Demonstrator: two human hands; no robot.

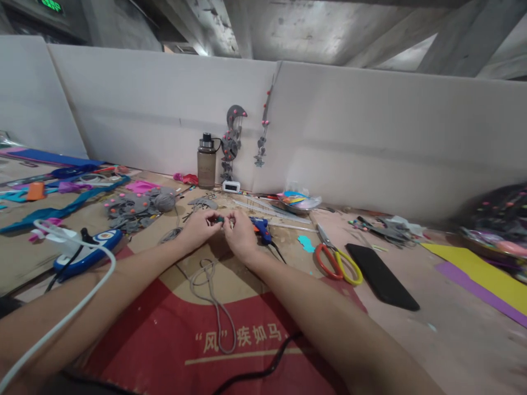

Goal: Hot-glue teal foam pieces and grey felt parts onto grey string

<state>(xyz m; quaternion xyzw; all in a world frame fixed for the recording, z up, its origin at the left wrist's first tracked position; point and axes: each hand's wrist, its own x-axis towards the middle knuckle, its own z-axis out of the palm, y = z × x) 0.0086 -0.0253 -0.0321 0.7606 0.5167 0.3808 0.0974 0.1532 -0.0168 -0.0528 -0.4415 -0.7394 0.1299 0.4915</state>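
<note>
My left hand (200, 228) and my right hand (240, 235) meet fingertip to fingertip over the cardboard, both closed in a pinch. A small dark green piece (220, 219) shows between them, at the left fingertips; its kind is too small to tell. What the right fingers pinch is mostly hidden. Thin grey cord (211, 299) lies in loose loops below the hands, and more of it is bunched beside my left wrist. Just right of my right hand lies a blue hot glue gun (263, 230).
Scissors (335, 260) with red and yellow handles and a black phone (381, 277) lie to the right. A blue power strip (93, 252) with a white cable is at left. A bottle (206, 164) stands by the white partition (349, 126), where grey felt decorations (230, 142) hang.
</note>
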